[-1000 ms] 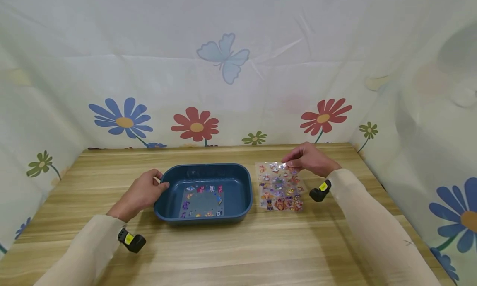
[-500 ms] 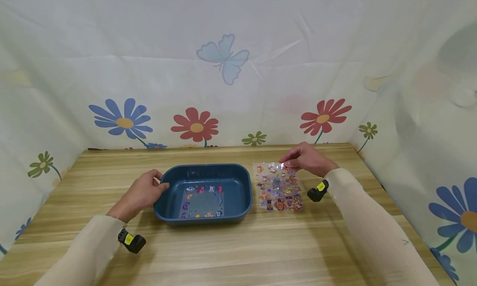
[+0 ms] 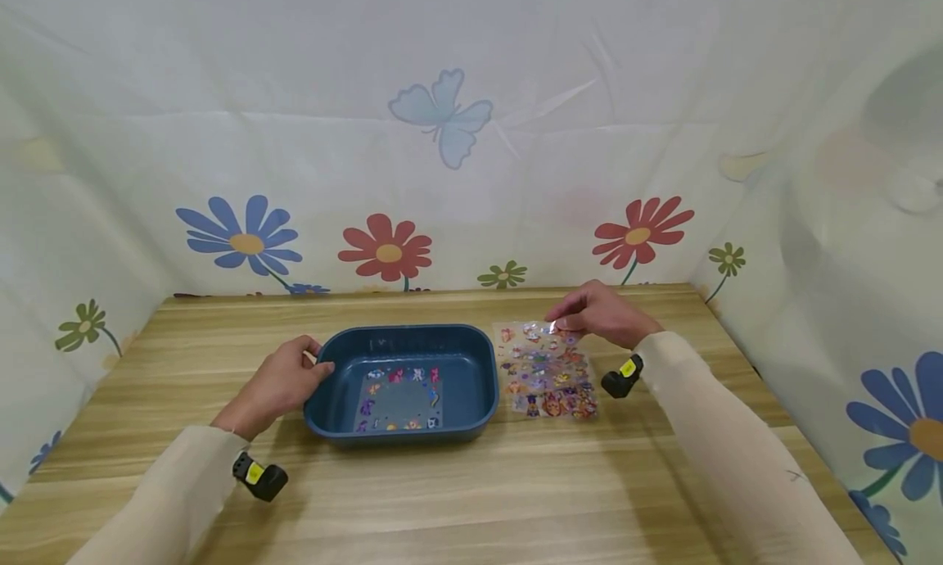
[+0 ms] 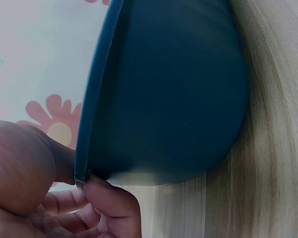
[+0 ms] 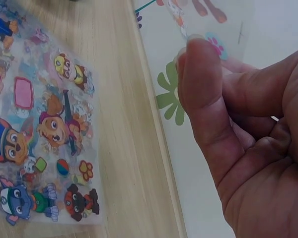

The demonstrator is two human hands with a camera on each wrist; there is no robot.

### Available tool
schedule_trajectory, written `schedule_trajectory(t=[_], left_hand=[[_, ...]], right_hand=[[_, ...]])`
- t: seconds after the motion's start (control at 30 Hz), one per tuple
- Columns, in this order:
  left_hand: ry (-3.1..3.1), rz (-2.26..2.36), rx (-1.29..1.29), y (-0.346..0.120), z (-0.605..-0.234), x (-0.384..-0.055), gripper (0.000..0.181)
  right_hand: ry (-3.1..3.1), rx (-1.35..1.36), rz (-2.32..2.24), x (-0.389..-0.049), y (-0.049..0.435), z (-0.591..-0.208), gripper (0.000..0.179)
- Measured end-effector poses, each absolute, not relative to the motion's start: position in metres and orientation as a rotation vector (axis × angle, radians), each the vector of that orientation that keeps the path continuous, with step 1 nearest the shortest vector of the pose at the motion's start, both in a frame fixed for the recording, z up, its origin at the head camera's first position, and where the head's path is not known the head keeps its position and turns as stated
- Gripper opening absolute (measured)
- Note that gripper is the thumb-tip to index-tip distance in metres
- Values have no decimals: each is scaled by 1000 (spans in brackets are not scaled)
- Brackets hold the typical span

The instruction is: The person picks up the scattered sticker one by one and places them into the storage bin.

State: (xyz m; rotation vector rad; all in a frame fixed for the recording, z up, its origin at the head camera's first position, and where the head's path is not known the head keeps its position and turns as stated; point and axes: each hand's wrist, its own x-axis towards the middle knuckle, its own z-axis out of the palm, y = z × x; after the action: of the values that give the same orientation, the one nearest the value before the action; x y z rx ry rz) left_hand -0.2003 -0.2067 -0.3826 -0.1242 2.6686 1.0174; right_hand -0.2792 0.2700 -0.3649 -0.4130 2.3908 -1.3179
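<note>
Two hands are at work over one table (image 3: 457, 503), which carries one blue tub (image 3: 401, 436) and sticker sheets in two places. Inside the tub, one clear sheet (image 3: 401, 399) lies flat on the bottom, its small pony stickers running round the edges. To the right of the tub is a pile of sheets (image 3: 561, 404) with crowded puppy stickers; they overlap, so I cannot tell how many there are. The left hand (image 3: 283, 377) grips the tub's left end, the rim caught between thumb and fingers. The right hand (image 3: 600, 315) pinches one upper sheet (image 3: 532, 354) by its far edge, thumb against finger, with the sheet partly over the pile. Two small black cameras (image 3: 259, 476) show, one at each wrist, and two red flowers (image 3: 388, 252) and one pale butterfly (image 3: 445, 116) are printed on the back curtain (image 3: 295, 155). Compared with a second ago, the right hand has moved a little to the left and the upper sheet has slid with it, so its left edge is now right beside the tub's right rim; whether they touch I cannot tell. The left hand, the tub and the clear sheet inside have stayed where they were
</note>
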Motion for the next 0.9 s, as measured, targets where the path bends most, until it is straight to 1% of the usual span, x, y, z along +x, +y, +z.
schedule_trajectory(t=[0.9], left_hand=[[2662,1035,-130,-207,-382,-200,33]], right_hand=[[2345,-428,-1340,-278,256,-365,25]])
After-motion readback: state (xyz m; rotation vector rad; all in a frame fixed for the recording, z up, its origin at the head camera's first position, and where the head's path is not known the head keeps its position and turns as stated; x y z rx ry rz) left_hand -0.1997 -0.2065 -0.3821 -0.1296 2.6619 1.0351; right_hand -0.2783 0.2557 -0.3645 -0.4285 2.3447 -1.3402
